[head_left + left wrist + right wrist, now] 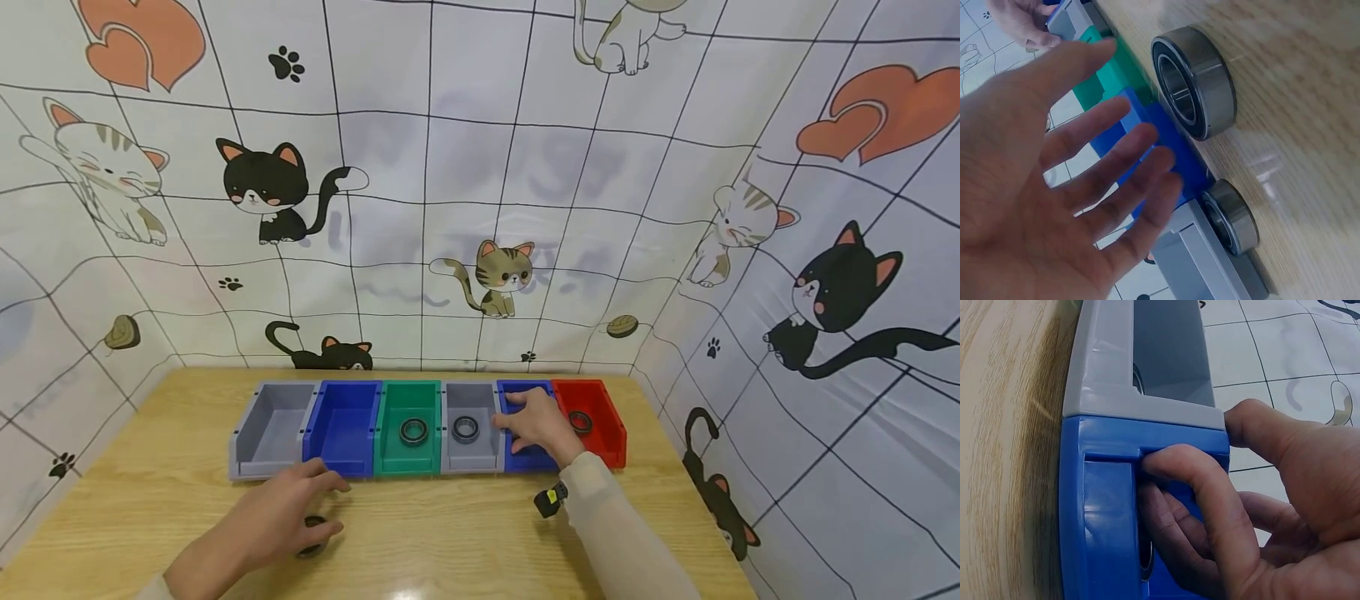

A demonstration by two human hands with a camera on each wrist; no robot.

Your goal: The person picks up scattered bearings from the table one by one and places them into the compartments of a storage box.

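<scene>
At the far left, the outer grey bin (270, 425) is set at the end of a row of six, placed side by side on the table (427, 533); the low fronts are turned toward the person, presumably for easy reach. Before it and the left blue bin (341, 425), the left hand (277, 512) is held over the table with fingers parted; nothing is gripped. Near it, in the left wrist view, a larger-looking bearing (1215, 87) and a smaller-looking bearing (1242, 215) are seen on the wood, laid on their flat faces, likely so that rolling is prevented; only one is made out from the head, partly covered.

In the green bin (411, 402) a bearing (413, 442) is laid flat, and in the inner grey bin (471, 463) a second one (466, 440). The right hand (536, 421) is lowered into the right blue bin (528, 462), thumb and fingers bent. A ring edge (1146, 569) is seen behind the front wall, just beside the fingers; whether it is clamped or left free cannot be told. In the red bin (600, 408) a further bearing (580, 431) is laid flat
</scene>
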